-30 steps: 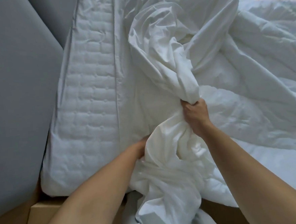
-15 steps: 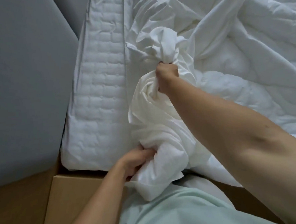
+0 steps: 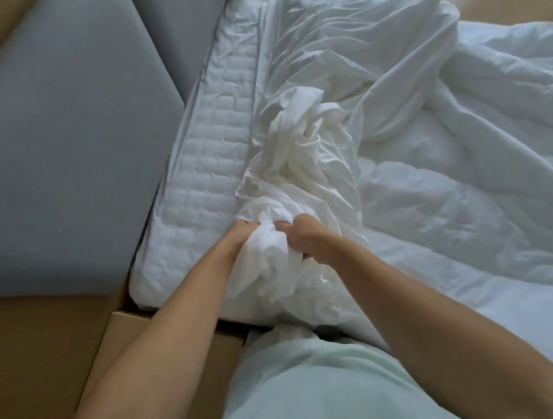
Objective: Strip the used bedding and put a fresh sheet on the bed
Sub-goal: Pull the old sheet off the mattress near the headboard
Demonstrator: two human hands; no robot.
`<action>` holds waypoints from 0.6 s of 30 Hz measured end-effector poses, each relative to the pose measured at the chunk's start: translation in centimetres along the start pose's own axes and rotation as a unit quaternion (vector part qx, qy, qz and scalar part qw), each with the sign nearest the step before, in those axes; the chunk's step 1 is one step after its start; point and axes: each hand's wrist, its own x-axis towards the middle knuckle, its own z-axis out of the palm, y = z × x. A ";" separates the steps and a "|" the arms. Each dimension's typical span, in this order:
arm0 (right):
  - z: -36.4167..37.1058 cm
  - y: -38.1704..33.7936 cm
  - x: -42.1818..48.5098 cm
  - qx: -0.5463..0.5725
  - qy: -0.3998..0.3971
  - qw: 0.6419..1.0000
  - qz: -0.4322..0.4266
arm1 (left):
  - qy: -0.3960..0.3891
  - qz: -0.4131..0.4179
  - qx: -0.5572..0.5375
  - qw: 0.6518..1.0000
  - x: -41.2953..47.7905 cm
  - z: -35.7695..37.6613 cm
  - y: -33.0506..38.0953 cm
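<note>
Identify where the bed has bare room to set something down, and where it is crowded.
Bare: the quilted mattress strip between the grey panel and the bunched sheet, down to its near corner. Crowded: the middle, where the left hand and right hand grip the sheet, and the right side under the rumpled duvet.

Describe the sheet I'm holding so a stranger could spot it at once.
Find the quilted mattress beside the grey panel. Along its bared strip lies a twisted white sheet, gripped at the near end by the left hand and right hand. Unlike the puffy duvet to its right, it is thin and finely creased.
</note>
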 end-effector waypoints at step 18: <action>-1.0 0.4 -2.7 0.051 0.133 0.981 -0.133 | 0.237 0.129 -0.225 0.936 -7.9 -0.1 -4.8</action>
